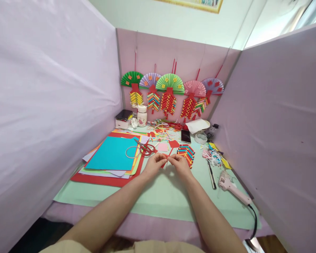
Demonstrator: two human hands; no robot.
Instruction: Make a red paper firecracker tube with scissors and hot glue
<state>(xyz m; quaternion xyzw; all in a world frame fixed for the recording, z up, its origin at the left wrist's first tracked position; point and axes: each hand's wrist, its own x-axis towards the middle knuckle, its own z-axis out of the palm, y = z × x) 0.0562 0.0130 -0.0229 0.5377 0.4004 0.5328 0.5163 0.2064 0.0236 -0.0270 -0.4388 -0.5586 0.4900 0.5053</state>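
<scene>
My left hand (pixel 155 163) and my right hand (pixel 181 164) meet at the middle of the table, fingers pinched together on a small red paper piece (pixel 166 161) held between them. A red paper strip (pixel 170 151) runs up from it to a red paper square (pixel 174 143). Just right of my right hand lies a woven stack of coloured paper strips (pixel 186 153). Red-handled scissors (pixel 144 149) rest left of my left hand, on the edge of a pile of coloured paper sheets (pixel 112 154).
A pale green mat (pixel 160 196) covers the table. A pink glue gun (pixel 230 186) and a knife (pixel 211 175) lie at right, near paper scraps (pixel 213 156). A phone (pixel 185 136), tape roll (pixel 200 138) and jar (pixel 141 116) stand farther back. Paper fan decorations (pixel 170 84) hang on the back wall.
</scene>
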